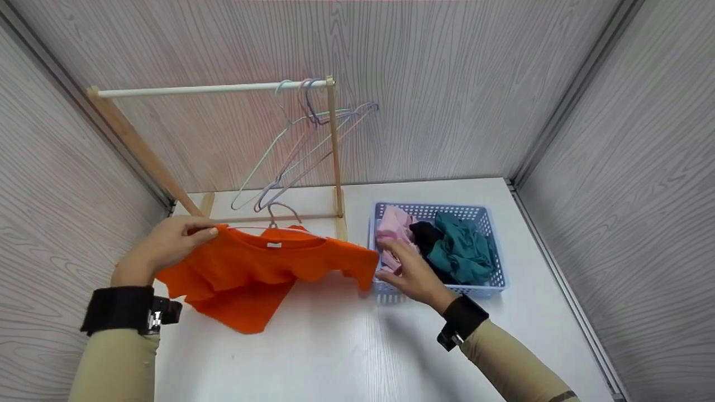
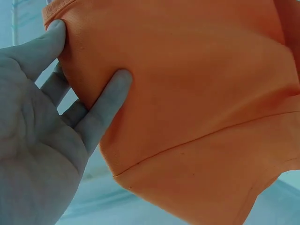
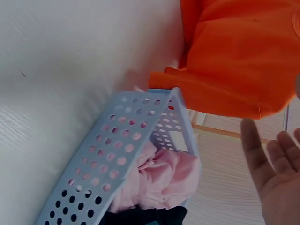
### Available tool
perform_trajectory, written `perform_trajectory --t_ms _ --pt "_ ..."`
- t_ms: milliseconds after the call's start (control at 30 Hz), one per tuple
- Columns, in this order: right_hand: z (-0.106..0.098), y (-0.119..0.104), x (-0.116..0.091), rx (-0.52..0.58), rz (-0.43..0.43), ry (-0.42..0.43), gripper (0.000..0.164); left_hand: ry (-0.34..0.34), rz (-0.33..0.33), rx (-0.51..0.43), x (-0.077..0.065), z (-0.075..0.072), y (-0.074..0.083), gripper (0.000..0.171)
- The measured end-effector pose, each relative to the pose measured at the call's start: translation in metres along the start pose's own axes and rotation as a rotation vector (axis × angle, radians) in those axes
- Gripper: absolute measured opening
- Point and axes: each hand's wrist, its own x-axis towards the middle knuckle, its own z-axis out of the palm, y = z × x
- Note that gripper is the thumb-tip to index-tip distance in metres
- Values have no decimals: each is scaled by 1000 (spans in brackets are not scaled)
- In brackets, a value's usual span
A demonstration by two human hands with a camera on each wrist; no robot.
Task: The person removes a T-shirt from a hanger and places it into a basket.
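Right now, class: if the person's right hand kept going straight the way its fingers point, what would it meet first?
Most likely the sleeve edge of the orange shirt, just ahead of the right hand, which hovers open over the basket rim; depth is hard to judge.

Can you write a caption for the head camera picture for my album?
Left hand holds an orange shirt on a hanger while the open right hand hovers by the blue basket.
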Motion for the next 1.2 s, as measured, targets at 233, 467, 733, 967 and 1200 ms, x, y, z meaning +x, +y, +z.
perform_trajectory --t_ms 233,467,733,967,1200 --pt "-8 -34 -2 -109 -139 249 51 3 133 -82 20 17 33 32" --pt "-16 -44 -2 -229 -176 440 27 -50 136 -144 34 32 50 29" --pt "-19 -35 0 -261 -113 527 20 -39 171 -1 43 49 73 27" --pt "-16 -36 1 -240 -135 545 19 26 295 131 50 73 114 29" --pt "-18 -32 0 -217 -112 499 17 30 363 157 58 85 119 15"
